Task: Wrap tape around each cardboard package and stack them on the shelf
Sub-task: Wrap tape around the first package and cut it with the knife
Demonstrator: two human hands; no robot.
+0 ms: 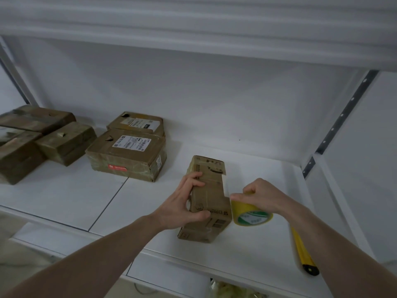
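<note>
Taping package (209,198) — shelf (64,196) stacked

body: two bare forearms | left hand (182,203) bare | right hand (255,193) bare | sleeves: none visible

Packages spread along one shelf (64,196), hands at a package right of centre.
Package (209,198) in middle-right, left hand (184,203) on its left side, right hand (257,194) with tape roll (250,214) touching its right edge. Two labelled boxes (129,153) behind-left; wrapped stack (38,138) far left. Utility knife (304,252) front-right.
</note>
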